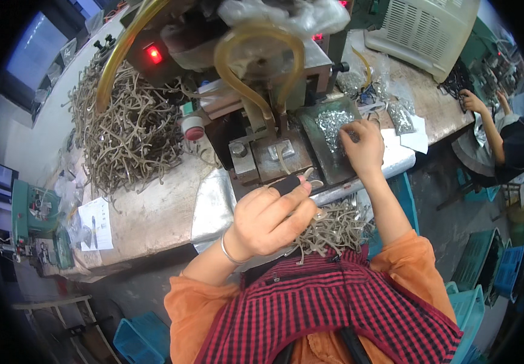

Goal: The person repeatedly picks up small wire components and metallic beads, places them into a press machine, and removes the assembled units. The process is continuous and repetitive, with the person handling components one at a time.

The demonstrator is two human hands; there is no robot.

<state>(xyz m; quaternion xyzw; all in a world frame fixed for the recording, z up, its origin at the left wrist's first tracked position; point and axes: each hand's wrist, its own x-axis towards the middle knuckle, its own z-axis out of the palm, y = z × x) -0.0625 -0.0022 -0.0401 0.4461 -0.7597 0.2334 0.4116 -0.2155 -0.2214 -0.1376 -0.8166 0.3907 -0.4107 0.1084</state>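
My left hand (274, 217) is closed in front of the press, with a bracelet at its wrist. A black sleeve-like piece (284, 184) shows at its fingers, and curved pale ends (312, 178) stick out by the thumb tip. A thin curved strip (283, 161) reaches from the machine's metal block (282, 150) toward these fingers. My right hand (365, 147) dips its bent fingertips into small shiny metal pieces (333, 123) on a dark sloping tray (336, 175). Whatever those fingertips pinch is hidden.
A large heap of curved grey strips (125, 124) lies left of the press (256, 103); more strips (334, 227) lie near my lap. A red push button (194, 129) sits beside the press. Yellowish hoses (260, 35) loop above. At far right, another person's arm (487, 124) reaches over the bench.
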